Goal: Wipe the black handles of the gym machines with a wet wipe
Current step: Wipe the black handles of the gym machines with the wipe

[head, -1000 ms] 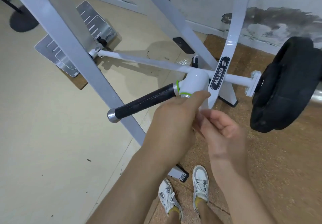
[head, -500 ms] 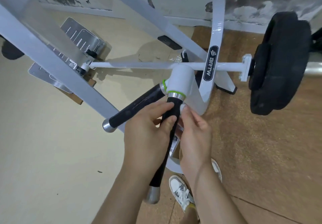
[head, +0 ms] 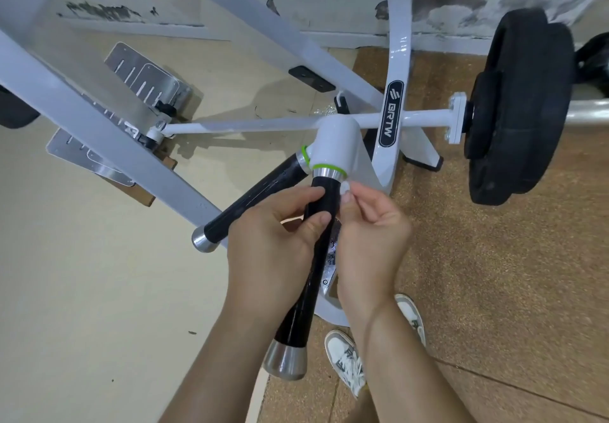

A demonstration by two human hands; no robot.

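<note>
Two black handles with silver end caps branch from a white hub (head: 336, 144) ringed in green. One handle (head: 253, 198) points down-left and looks wet. The other handle (head: 304, 294) runs toward me. My left hand (head: 273, 241) curls its fingers over the upper part of this near handle. My right hand (head: 369, 234) is on the handle's right side, its fingers pinching a small white wet wipe (head: 345, 188) just below the silver collar. Most of the wipe is hidden by my fingers.
White machine frame bars (head: 108, 132) cross at the left and top. A BRTW-labelled upright (head: 393, 106) stands behind the hub. Black weight plates (head: 514, 109) hang on a bar at right. Metal footplates (head: 145, 80) lie at left. My shoes (head: 346, 360) stand on cork flooring.
The view dropped and shifted, so the near handle came into sight. My left hand moved from the hub onto the near handle, and my right hand brought the wipe up beside it.
</note>
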